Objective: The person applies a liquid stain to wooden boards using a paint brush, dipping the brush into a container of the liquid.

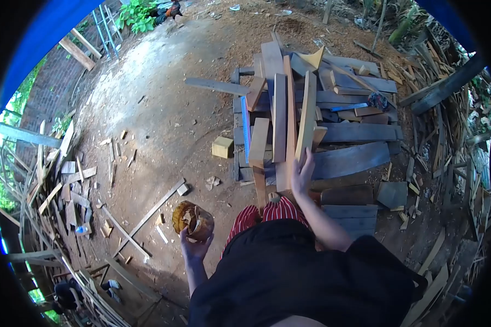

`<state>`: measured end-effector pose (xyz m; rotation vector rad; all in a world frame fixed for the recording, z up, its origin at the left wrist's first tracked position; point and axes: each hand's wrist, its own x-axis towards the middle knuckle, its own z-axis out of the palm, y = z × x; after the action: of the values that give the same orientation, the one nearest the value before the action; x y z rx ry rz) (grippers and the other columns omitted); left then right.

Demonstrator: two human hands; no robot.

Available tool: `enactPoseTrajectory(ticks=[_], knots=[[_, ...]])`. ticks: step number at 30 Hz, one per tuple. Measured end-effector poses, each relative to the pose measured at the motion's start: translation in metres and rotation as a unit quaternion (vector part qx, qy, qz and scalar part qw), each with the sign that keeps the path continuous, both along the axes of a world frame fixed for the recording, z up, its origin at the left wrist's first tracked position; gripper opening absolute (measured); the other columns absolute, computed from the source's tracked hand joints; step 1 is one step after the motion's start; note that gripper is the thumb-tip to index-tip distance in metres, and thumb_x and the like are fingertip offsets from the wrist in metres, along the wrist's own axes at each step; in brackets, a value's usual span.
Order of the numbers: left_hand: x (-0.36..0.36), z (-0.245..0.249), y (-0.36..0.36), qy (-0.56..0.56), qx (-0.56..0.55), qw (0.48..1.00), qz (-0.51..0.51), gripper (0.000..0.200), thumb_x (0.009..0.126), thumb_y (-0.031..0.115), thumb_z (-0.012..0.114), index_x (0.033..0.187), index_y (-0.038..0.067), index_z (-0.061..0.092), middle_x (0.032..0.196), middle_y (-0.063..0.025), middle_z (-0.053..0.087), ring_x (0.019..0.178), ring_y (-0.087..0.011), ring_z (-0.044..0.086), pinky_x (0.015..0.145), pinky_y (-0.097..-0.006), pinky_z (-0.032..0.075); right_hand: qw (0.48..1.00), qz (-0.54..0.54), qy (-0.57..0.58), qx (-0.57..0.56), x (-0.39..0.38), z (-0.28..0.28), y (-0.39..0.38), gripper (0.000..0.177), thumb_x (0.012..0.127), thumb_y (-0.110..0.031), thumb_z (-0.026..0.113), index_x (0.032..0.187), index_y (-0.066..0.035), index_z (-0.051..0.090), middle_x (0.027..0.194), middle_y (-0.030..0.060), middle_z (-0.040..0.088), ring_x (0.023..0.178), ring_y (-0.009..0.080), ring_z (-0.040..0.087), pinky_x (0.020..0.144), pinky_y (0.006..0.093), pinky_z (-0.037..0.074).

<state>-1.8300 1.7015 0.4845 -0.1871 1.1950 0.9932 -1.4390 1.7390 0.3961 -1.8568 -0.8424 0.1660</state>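
My left hand (195,248) holds up a round brown object (193,220), like a hollowed wooden piece, at the left of my body. My right hand (303,171) is at the near end of a long pale plank (307,114), its fingers stretched along the wood. Left of that plank lie a thin reddish strip (291,114) and a darker board (279,117). These boards rest lengthwise over a low stand of grey planks (360,132). A shorter block (258,140) is at their left.
A cut wooden cube (222,147) sits on the dirt left of the stand. Long sticks (150,218) and scraps lie at the left. Wood piles line both sides. A rooster (173,10) is at the top, another person (68,294) at the lower left.
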Motion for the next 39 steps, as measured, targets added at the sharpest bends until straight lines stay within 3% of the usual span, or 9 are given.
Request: enactPoseTrajectory(ticks=[6,9,12,18,20,23,27,31,39], knots=[[-0.002,0.014,0.047,0.006,0.031,0.999,-0.035,0.087,0.078,0.041,0.069,0.146,0.008,0.027,0.146,-0.0154,0.032,0.134,-0.0334,0.037,0.112,-0.0534,0.031,0.992,-0.051,-0.053,-0.101,-0.042,-0.016,-0.011,0.062,0.09,-0.026,0.061,0.144,-0.011,0.035,0.114,0.0182,0.051,0.106,0.0375,0.05,0.092,0.0475,0.042],[-0.007,0.012,0.052,0.007,0.054,0.997,-0.054,0.082,0.079,0.039,0.069,0.145,0.012,0.029,0.145,-0.0159,0.032,0.134,-0.0351,0.036,0.112,-0.0568,0.03,0.938,-0.084,-0.047,-0.333,-0.044,-0.039,0.007,0.063,0.084,-0.029,0.066,0.141,-0.026,0.04,0.112,0.014,0.049,0.105,0.0352,0.05,0.09,0.0494,0.042],[-0.015,0.006,0.05,-0.014,0.061,0.997,-0.055,0.077,0.08,0.037,0.068,0.143,0.017,0.03,0.146,-0.0166,0.029,0.135,-0.0371,0.035,0.11,-0.0599,0.029,0.921,-0.1,-0.118,-0.356,-0.05,-0.043,0.014,0.067,0.083,-0.029,0.067,0.143,-0.022,0.038,0.124,0.0143,0.047,0.114,0.0355,0.047,0.094,0.0485,0.04],[-0.022,0.003,0.018,-0.017,0.04,0.999,-0.006,0.078,0.078,0.038,0.069,0.143,0.017,0.032,0.146,-0.0168,0.031,0.133,-0.0375,0.037,0.108,-0.0571,0.034,0.947,-0.09,-0.094,-0.294,-0.021,-0.041,0.057,0.081,0.082,-0.04,0.07,0.149,-0.016,0.031,0.144,0.0197,0.036,0.131,0.0376,0.038,0.105,0.0536,0.032],[-0.025,0.005,0.008,-0.003,0.026,1.0,0.016,0.078,0.078,0.039,0.069,0.143,0.017,0.032,0.145,-0.0167,0.032,0.133,-0.0375,0.037,0.108,-0.0565,0.034,0.947,-0.077,-0.108,-0.291,-0.009,-0.046,0.08,0.091,0.078,-0.047,0.073,0.151,-0.016,0.026,0.144,0.0224,0.036,0.131,0.0393,0.038,0.107,0.0562,0.03],[-0.032,0.003,-0.003,0.006,0.008,0.999,0.05,0.079,0.077,0.041,0.07,0.143,0.017,0.033,0.145,-0.0164,0.033,0.133,-0.0374,0.038,0.108,-0.0559,0.035,0.907,-0.083,-0.033,-0.41,0.0,-0.03,0.114,0.111,0.071,-0.054,0.076,0.154,-0.018,0.01,0.144,0.0273,0.035,0.131,0.0409,0.039,0.105,0.0569,0.031],[-0.029,0.007,-0.016,0.033,0.014,0.997,0.069,0.08,0.078,0.042,0.07,0.144,0.019,0.031,0.145,-0.0154,0.033,0.132,-0.0362,0.039,0.107,-0.0569,0.035,0.894,-0.081,-0.044,-0.439,0.002,-0.018,0.136,0.113,0.071,-0.052,0.077,0.155,-0.02,0.008,0.144,0.0281,0.035,0.131,0.0414,0.039,0.104,0.0569,0.032],[-0.015,0.012,-0.022,0.034,0.006,0.996,0.085,0.079,0.079,0.041,0.069,0.144,0.02,0.03,0.145,-0.015,0.033,0.131,-0.0362,0.04,0.107,-0.057,0.036,0.879,-0.084,-0.069,-0.464,0.006,-0.018,0.139,0.119,0.065,-0.043,0.08,0.155,-0.023,0.004,0.129,0.0241,0.044,0.116,0.0391,0.047,0.096,0.0556,0.04],[0.006,0.0,-0.029,0.013,0.009,0.994,0.111,0.079,0.079,0.039,0.069,0.144,0.021,0.029,0.146,-0.0161,0.031,0.133,-0.0374,0.038,0.105,-0.0582,0.038,0.894,-0.02,-0.023,-0.447,0.02,-0.007,0.13,0.118,0.066,-0.039,0.082,0.154,-0.029,0.004,0.122,0.0229,0.048,0.112,0.0402,0.052,0.088,0.0541,0.048]])
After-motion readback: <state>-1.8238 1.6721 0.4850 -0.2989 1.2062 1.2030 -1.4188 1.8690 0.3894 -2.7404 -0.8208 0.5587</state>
